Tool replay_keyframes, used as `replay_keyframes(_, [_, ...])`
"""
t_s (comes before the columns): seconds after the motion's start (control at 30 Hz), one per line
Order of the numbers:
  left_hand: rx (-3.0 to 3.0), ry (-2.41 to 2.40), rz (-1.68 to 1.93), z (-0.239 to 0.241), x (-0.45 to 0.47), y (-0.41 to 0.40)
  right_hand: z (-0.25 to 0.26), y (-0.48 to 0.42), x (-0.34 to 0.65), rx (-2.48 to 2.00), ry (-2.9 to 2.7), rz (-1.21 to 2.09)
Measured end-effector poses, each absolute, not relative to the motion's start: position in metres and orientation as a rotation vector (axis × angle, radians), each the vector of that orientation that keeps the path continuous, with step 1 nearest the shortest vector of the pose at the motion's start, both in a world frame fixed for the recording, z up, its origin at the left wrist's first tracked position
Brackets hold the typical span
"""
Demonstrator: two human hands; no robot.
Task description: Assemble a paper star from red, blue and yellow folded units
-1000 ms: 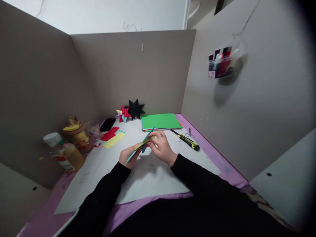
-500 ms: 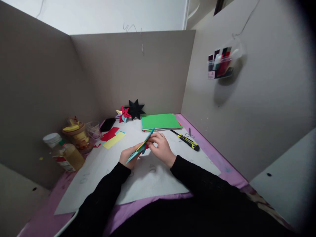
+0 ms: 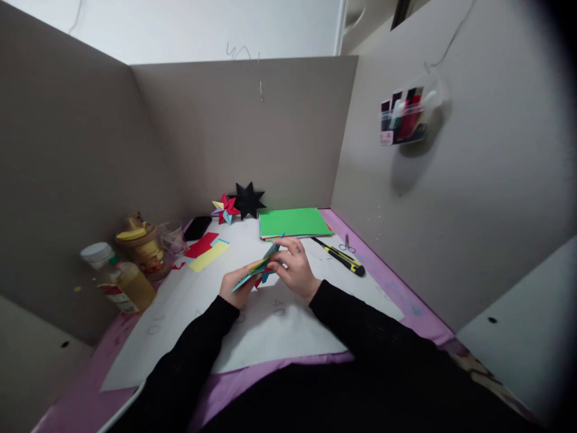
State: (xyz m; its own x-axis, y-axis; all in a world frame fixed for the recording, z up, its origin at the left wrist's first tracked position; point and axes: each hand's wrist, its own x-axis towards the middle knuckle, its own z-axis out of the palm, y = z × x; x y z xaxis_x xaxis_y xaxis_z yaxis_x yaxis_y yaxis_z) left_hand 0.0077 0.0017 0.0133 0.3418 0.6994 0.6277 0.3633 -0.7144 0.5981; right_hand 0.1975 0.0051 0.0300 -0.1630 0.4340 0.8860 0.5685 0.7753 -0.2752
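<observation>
Between my two hands, above the white paper sheet (image 3: 180,343), is a folded paper piece (image 3: 253,275) in light blue, yellow and red. My left hand (image 3: 233,284) grips its lower left side from behind, with most of its fingers hidden by the paper. My right hand (image 3: 295,267) pinches the upper right edge between thumb and fingers. The piece is tilted, one light blue point toward me and another pointing up and away. Small red and blue bits show under it, near the right thumb.
Red paper (image 3: 202,245) and yellow paper (image 3: 209,255) lie to the left. Behind stand a multicoloured paper star (image 3: 226,209) and a black star (image 3: 249,200). Green sheets (image 3: 295,222), a utility knife (image 3: 342,260) and scissors (image 3: 347,244) are right. A bottle (image 3: 128,285) and cup (image 3: 146,249) stand left.
The folded paper has turned slightly, so its upper face shows more yellow and red shows below. My right fingers have shifted a little along its edge.
</observation>
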Motion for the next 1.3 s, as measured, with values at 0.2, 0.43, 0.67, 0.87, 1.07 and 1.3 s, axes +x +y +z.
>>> replay_keyframes(0.2, [2.221, 1.001, 1.345, 0.008, 0.003, 0.007, 0.029, 0.009, 0.204, -0.753, -1.935, -0.217])
replay_keyframes(0.43, [2.233, 0.996, 1.358, 0.010, 0.007, 0.005, 0.025, 0.012, 0.202, -0.766, -1.951, -0.265])
replay_keyframes(0.67, [2.271, 1.023, 1.308, 0.007, 0.006, 0.004, 0.029, 0.008, 0.200, -0.846, -1.932, -0.265])
replay_keyframes(0.87, [2.274, 1.065, 1.278, 0.007, 0.007, 0.004, 0.025, 0.001, 0.199, -0.829, -1.779, -0.507])
replay_keyframes(1.07, [2.298, 1.073, 1.302, 0.010, 0.009, 0.002, 0.023, 0.002, 0.197, -0.693, -1.939, -0.501])
replay_keyframes(1.3, [2.354, 0.994, 1.340, 0.011, 0.010, -0.001, 0.026, 0.001, 0.200, -0.738, -1.936, -0.411])
